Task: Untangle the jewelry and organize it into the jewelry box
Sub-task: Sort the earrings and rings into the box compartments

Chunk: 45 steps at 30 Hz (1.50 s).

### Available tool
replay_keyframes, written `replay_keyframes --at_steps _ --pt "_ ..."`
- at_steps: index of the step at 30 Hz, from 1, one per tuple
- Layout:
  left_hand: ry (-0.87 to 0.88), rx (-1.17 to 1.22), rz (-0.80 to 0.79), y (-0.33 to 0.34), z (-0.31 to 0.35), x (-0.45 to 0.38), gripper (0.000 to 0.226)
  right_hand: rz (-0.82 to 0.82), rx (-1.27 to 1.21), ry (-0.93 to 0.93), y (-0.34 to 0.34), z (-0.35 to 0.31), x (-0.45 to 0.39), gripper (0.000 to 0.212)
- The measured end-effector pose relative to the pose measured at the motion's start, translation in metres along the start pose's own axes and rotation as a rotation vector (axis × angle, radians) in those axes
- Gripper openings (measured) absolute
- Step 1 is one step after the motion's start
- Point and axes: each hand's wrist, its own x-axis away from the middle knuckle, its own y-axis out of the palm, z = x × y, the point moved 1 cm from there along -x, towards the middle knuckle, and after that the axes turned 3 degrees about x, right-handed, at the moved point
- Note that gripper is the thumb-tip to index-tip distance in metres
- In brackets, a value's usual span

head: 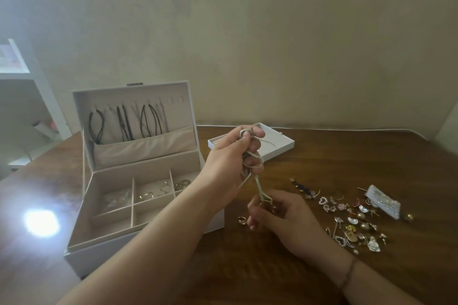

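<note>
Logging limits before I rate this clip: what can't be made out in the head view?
- What hangs from the pale cord: hidden by the right hand.
- Jewelry box near-right compartments: covered by the left hand's forearm.
- Scattered earrings: too small to tell apart.
- White tray contents: partly behind the left hand.
- Tabletop at left: washed out by glare.

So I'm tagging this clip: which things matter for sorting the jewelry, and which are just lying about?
Job: cord held between left hand and right hand; jewelry box; tray; earring pile; ring.
Lying about: shelf; white packet.
</note>
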Motion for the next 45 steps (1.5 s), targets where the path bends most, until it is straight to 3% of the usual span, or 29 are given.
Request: replay_keyframes --at_steps 10,16,21,25,29,33,36,39,45 --pt "0.050 -0.145 0.070 -0.029 0.008 0.005 0.029 0.029 -0.041 0.059 -0.003 -0.006 0.001 0.033" --pt "0.032 -0.389 0.030 -0.042 -0.013 0.029 0.016 0.221 -0.101 -0.016 -0.003 -0.010 0.003 0.023" --pt "-0.059 -0.300 -0.059 -0.023 -0.045 0.044 0.017 0.260 -0.155 0.045 -0.002 -0.007 0.003 0.022" --pt "0.029 -0.424 0.094 -0.020 -0.046 0.048 0.030 0.359 -0.198 0.130 -0.009 -0.002 0.003 0.012" --pt "0.152 -0.574 0.122 -0.025 -0.048 0.048 0.039 0.387 -0.084 0.097 -0.010 -0.006 0.004 0.009" --pt "0.159 -0.587 0.129 -0.027 -0.054 0.054 0.040 0.412 0.010 0.037 -0.013 -0.010 0.006 0.007" --pt "0.142 -0.574 0.127 -0.027 -0.059 0.058 0.039 0.411 0.009 0.017 -0.013 -0.012 0.008 0.021" --pt "0.127 -0.482 0.124 -0.023 -0.062 0.061 0.035 0.420 0.005 -0.053 -0.009 -0.013 0.010 0.023" --pt "0.238 -0.449 0.099 -0.020 -0.048 0.068 0.041 0.408 -0.020 -0.114 -0.014 -0.017 0.012 0.026"
